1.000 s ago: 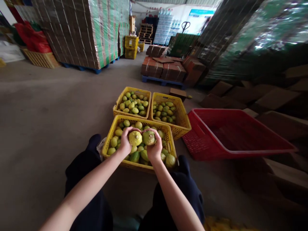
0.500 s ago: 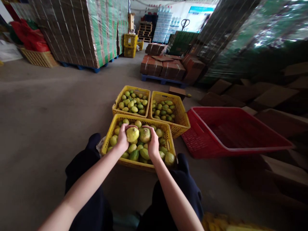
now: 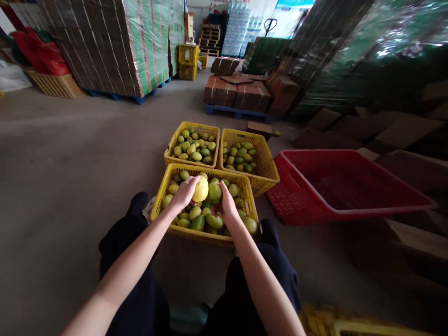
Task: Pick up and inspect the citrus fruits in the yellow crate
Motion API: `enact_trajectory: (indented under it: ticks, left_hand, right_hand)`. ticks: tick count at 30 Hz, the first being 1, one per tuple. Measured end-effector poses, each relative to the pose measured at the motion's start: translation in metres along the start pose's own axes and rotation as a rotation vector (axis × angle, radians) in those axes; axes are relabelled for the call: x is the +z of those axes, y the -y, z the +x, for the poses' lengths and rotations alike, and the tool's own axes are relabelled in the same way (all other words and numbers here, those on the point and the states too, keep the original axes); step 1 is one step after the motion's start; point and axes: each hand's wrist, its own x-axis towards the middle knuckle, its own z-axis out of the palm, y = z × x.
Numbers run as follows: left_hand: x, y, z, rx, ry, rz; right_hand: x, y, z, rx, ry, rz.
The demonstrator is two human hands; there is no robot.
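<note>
My left hand (image 3: pixel 186 193) is closed around a yellow lemon (image 3: pixel 200 189), its thumb on top. Beside it, my right hand (image 3: pixel 227 204) grips a greener lemon (image 3: pixel 214 192), with the thumb along its upper right side and the fingers curled beneath. Both lemons are held close together over the nearest yellow crate (image 3: pixel 206 238). That crate, standing between my legs, holds many green and yellow lemons (image 3: pixel 214 221). My hands and forearms hide some of its contents.
Two more yellow crates, one back left (image 3: pixel 171 158) and one back right (image 3: pixel 268 175), hold lemons too. A red plastic bin (image 3: pixel 297 205) stands at right, near flattened cardboard (image 3: pixel 406 130). Strapped carton bundles (image 3: pixel 252 97) and wrapped pallet stacks (image 3: pixel 101 46) stand farther off.
Both lemons have been turned in my hands, so their stem ends no longer face me. My right thumb has moved upright against the greener lemon, and the view has shifted slightly.
</note>
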Motion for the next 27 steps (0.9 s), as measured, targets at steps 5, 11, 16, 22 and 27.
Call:
enact_trajectory:
  ticks: [5, 11, 16, 22, 27]
  left_hand:
    - [0.0, -0.004, 0.002, -0.204, -0.001, -0.09]
    - [-0.002, -0.001, 0.007, -0.177, -0.038, -0.42]
    - [-0.002, 0.007, 0.013, -0.182, -0.041, -0.555]
    - [0.005, 0.014, 0.016, -0.372, 0.013, -0.785]
    - [0.013, 0.014, 0.011, -0.282, 0.1, -0.929]
  right_hand:
    - [0.0, 0.002, -0.002, 0.097, 0.047, 0.052]
    - [-0.001, -0.002, 0.0, 0.0, 0.123, 0.051]
    - [-0.002, -0.009, 0.006, -0.121, 0.156, 0.127]
    - [0.003, -0.01, 0.006, -0.257, 0.063, 0.146]
    - [0.002, -0.012, 0.009, -0.415, -0.058, 0.044]
